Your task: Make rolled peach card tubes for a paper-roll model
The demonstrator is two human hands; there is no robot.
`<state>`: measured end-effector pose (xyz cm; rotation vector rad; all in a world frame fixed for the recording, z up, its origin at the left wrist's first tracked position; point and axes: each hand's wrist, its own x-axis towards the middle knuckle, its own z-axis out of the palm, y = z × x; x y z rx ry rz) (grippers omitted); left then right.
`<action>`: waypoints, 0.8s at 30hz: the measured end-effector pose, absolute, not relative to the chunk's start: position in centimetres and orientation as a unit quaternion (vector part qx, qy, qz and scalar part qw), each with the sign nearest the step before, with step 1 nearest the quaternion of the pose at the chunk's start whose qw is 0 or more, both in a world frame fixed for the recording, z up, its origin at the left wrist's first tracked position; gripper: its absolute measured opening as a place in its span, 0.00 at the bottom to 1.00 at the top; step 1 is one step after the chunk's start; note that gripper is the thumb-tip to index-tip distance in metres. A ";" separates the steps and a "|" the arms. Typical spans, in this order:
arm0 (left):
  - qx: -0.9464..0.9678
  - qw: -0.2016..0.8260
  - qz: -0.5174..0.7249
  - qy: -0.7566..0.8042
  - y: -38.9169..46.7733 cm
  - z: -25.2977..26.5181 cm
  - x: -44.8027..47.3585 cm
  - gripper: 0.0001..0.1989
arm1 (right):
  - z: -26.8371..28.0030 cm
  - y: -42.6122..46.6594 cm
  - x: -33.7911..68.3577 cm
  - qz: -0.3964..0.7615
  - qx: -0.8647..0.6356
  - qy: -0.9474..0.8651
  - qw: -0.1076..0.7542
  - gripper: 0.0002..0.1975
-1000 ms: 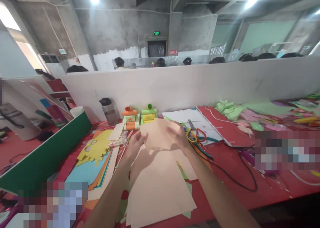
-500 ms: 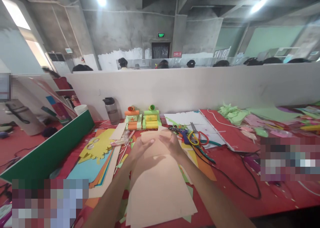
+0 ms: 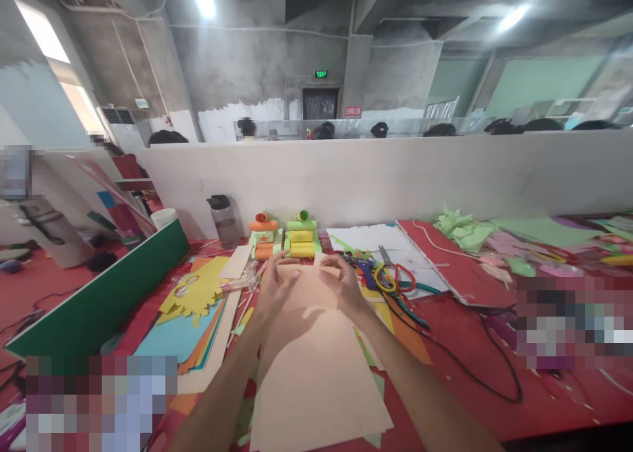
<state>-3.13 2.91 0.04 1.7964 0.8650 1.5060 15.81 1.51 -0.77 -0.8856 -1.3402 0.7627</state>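
Observation:
A stack of pale peach paper sheets [image 3: 321,373] lies lengthwise in front of me on the red tabletop. My left hand [image 3: 277,286] is at the far left corner of the top sheet, fingers curved, with a gap between thumb and fingertips. At the far right corner, my right hand [image 3: 343,284] has a similar open curve, its thumb over the paper. Between them the sheet's far edge shows, and the forearms cast a shadow across the stack. Just beyond stand two paper-roll models, one orange [image 3: 266,237] and one green and yellow [image 3: 301,235].
Scissors [image 3: 390,274] with red and yellow handles lie to the right beside a black cable [image 3: 475,356]. Coloured sheets [image 3: 171,336] and a yellow cutout [image 3: 195,290] are at left. A bottle [image 3: 222,221], green divider [image 3: 103,287] and white partition [image 3: 370,175] border the workspace.
Both hands have loosened from the paper's far edge and moved slightly apart. The edge that was curled up between them now lies flatter. The view has shifted slightly.

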 end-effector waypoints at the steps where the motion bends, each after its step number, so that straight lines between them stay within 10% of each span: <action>1: 0.688 0.297 0.578 0.323 3.0 0.0 -3.2 0.23 | -0.8 1.5 15.7 0.337 -0.390 -0.583 0.628 0.14; 24: 0.715 0.276 0.507 0.395 3.3 0.2 -3.7 0.16 | -0.7 0.4 14.4 0.495 -0.392 -0.516 0.579 0.20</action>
